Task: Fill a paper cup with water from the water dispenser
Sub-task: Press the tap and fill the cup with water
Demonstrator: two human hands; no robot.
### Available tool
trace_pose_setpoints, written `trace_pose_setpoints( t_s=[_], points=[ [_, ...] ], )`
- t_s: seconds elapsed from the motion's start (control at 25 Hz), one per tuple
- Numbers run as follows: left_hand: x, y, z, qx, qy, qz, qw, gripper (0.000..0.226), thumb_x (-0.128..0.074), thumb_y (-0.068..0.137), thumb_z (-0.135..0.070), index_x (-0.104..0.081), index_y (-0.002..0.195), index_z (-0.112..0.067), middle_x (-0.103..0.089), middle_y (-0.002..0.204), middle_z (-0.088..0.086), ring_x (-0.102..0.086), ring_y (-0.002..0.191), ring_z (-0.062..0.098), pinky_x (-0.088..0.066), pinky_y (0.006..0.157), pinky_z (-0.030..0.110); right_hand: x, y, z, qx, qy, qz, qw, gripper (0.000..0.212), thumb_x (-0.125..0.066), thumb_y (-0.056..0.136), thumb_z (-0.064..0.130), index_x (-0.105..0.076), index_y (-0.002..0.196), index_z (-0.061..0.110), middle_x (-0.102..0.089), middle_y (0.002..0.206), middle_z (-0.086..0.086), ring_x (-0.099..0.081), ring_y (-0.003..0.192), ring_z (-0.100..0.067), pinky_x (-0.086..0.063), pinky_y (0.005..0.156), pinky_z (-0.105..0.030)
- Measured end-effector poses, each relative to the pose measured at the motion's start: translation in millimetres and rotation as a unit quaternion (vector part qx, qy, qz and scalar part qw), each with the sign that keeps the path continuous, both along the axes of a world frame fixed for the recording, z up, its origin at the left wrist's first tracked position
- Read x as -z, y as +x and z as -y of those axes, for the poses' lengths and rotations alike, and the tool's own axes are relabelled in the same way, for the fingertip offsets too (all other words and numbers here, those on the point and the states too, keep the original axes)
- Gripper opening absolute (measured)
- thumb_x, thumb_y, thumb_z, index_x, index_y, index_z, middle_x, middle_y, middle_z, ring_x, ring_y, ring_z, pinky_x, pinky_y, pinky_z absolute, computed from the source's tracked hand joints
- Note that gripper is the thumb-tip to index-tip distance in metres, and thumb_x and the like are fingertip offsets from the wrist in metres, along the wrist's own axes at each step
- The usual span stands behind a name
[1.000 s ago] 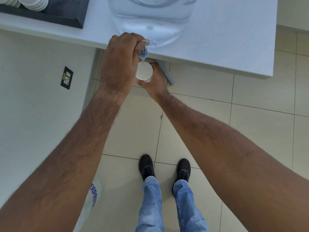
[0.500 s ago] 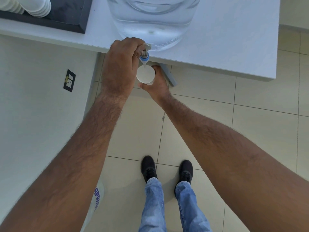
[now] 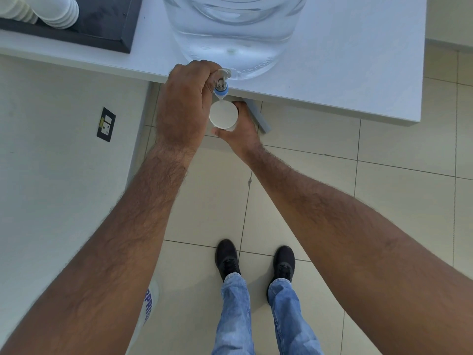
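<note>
A clear water dispenser jug (image 3: 234,32) stands on the white table (image 3: 345,73), its blue and white tap (image 3: 221,85) jutting past the front edge. My left hand (image 3: 183,106) is closed around the tap lever. A white paper cup (image 3: 223,115) sits directly under the spout, held from below and behind by my right hand (image 3: 240,131). A thin stream of water runs from the spout into the cup. The cup's inside looks white; its water level is hard to read.
A dark tray (image 3: 107,24) with stacks of white cups (image 3: 60,11) lies on the table at the far left. A wall with a socket plate (image 3: 106,124) is on the left. A grey table leg (image 3: 258,116) stands behind the cup. Tiled floor and my feet lie below.
Both hands and the cup keep their places relative to the tap. Only the camera view has shifted slightly, so everything sits a little lower in frame.
</note>
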State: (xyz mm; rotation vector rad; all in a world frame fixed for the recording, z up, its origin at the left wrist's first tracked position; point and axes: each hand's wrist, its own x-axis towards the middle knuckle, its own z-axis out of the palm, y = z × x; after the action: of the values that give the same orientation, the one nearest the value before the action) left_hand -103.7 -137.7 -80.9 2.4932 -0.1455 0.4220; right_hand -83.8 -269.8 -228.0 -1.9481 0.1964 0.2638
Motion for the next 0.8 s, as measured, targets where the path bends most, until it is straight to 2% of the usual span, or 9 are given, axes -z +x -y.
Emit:
trace_pose_setpoints(
  t_s=[0.36, 0.52, 0.6, 0.8],
  points=[
    [0.0, -1.5, 1.9, -0.002, -0.004, 0.01, 1.0, 0.031, -0.046, 0.113, -0.03, -0.071, 0.12, -0.013, -0.074, 0.111, 0.0, -0.06, 0.098, 0.023, -0.039, 0.083, 0.019, -3.0, -1.1, 2.2, 0.001, 0.004, 0.005, 1.0, 0.074, -0.095, 0.075, 0.017, -0.053, 0.136, 0.014, -0.065, 0.132, -0.002, -0.06, 0.122, -0.021, -0.051, 0.093, -0.026],
    [1.3, -1.7, 2.3, -0.001, -0.008, 0.013, 1.0, 0.027, -0.047, 0.113, -0.026, -0.07, 0.12, -0.014, -0.074, 0.111, -0.001, -0.06, 0.097, 0.021, -0.039, 0.083, 0.019, -4.6, -1.4, 2.8, 0.002, 0.006, 0.006, 1.0, 0.073, -0.095, 0.075, 0.017, -0.054, 0.135, 0.014, -0.065, 0.131, -0.001, -0.06, 0.121, -0.019, -0.047, 0.086, -0.015],
    [1.8, -1.5, 2.0, -0.002, -0.007, 0.012, 1.0, 0.026, -0.048, 0.113, -0.025, -0.07, 0.12, -0.014, -0.074, 0.112, -0.001, -0.059, 0.097, 0.021, -0.039, 0.083, 0.019, -3.8, -1.6, 3.2, 0.001, 0.008, 0.007, 1.0, 0.072, -0.095, 0.075, 0.018, -0.054, 0.134, 0.015, -0.065, 0.131, -0.001, -0.06, 0.121, -0.02, -0.048, 0.088, -0.019],
    [2.8, -1.6, 2.7, -0.003, -0.007, 0.004, 1.0, 0.026, -0.048, 0.113, -0.025, -0.069, 0.12, -0.012, -0.074, 0.112, 0.001, -0.06, 0.099, 0.02, -0.039, 0.084, 0.018, 1.8, -5.0, 4.2, 0.003, 0.005, 0.004, 1.0, 0.074, -0.095, 0.073, 0.023, -0.052, 0.134, 0.021, -0.063, 0.132, -0.002, -0.059, 0.124, -0.022, -0.055, 0.1, -0.037]
  ],
)
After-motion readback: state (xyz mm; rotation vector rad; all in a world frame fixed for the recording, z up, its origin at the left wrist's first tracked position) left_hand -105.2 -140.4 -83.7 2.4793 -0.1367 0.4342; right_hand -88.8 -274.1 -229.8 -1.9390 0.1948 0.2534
